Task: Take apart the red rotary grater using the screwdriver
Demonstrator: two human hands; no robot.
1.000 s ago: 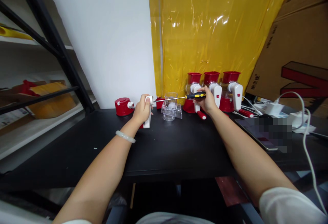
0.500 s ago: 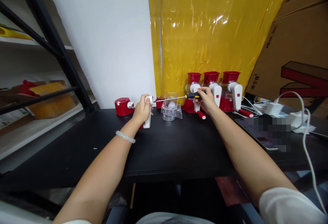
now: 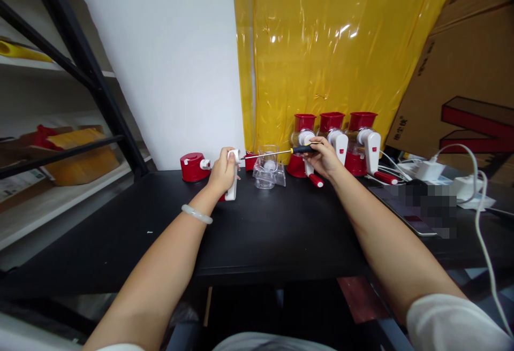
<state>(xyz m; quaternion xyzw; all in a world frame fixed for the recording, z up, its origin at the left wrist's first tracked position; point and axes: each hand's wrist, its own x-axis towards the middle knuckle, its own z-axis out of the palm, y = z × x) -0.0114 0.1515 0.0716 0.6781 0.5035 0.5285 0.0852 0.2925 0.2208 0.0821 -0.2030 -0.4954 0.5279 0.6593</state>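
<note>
My left hand (image 3: 222,173) is closed around a white crank handle (image 3: 232,191), which stands upright with a bit of red at its lower end. In my right hand (image 3: 325,159) is a screwdriver (image 3: 301,149) with a black and yellow handle, gripped between the fingers. Its long shaft points left, and the tip is at the round top end of the crank handle; whether it touches cannot be made out. Behind the shaft stands a clear plastic housing (image 3: 265,178). A red base (image 3: 192,167) with a white fitting lies left of my left hand.
Several red and white rotary graters (image 3: 362,145) stand in a row at the back right. A tablet (image 3: 395,206) and white chargers (image 3: 430,169) with cables lie at the right of the black table (image 3: 273,238). Shelving (image 3: 92,172) borders the left; a cardboard box (image 3: 458,67) leans at right.
Both hands hold almost the same place. The fingers of my right hand have shifted slightly on the screwdriver handle.
</note>
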